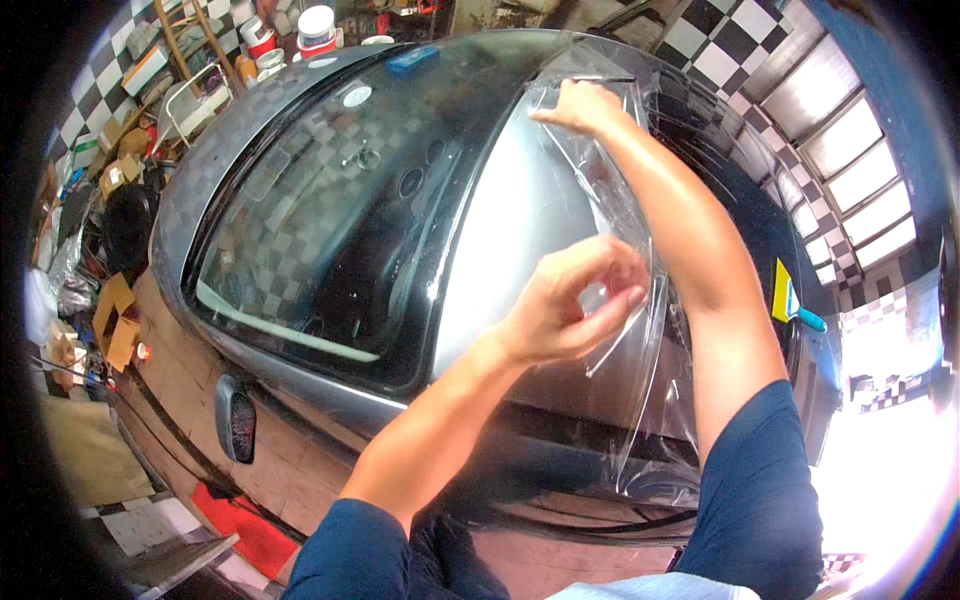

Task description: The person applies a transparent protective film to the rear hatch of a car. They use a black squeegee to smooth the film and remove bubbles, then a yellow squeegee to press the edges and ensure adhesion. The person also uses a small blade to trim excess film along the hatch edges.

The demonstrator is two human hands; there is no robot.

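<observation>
A sheet of clear film lies wrinkled over the car roof, its loose edge lifted along a bright silver strip. My right hand reaches to the far side of the roof, fingers closed on the film near its far corner. Nearer me, my left hand is raised above the roof, thumb and fingers curled into a ring with the tips pinched at the film's edge. The exact grip of both hands is partly hidden. A yellow squeegee with a teal handle rests on the car to the right.
The windshield spreads to the left, with a side mirror jutting out below it. White buckets, a ladder and cardboard boxes crowd the far and left sides. A red mat lies on the floor.
</observation>
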